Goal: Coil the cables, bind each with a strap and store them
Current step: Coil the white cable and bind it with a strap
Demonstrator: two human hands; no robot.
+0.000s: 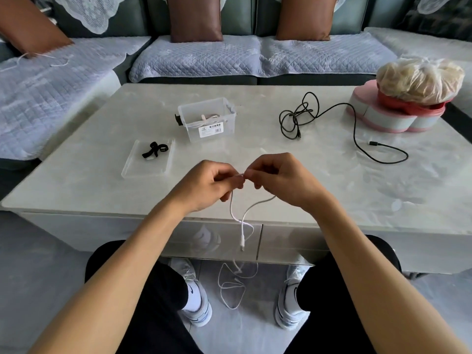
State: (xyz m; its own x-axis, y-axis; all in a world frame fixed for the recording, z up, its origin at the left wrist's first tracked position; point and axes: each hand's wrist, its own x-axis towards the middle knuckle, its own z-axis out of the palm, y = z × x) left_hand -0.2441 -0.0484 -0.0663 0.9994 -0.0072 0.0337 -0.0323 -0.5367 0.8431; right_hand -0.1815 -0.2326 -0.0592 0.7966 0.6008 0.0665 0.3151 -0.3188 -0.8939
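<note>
Both hands at frame centre, left hand (207, 183) & right hand (279, 178), fingers curled, pinch white cable (242, 221) dangling over tabletop (332, 175) edge.

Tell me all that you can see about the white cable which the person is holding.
The white cable is thin, round and looks plastic-coated. Both hands pinch it above the table's near edge: the left hand and the right hand meet at one short stretch. Below them two strands hang down and cross; one ends in a small white plug in front of the drawer. The rest falls in loose, uncoiled loops to the floor between the shoes. No strap is on it.
</note>
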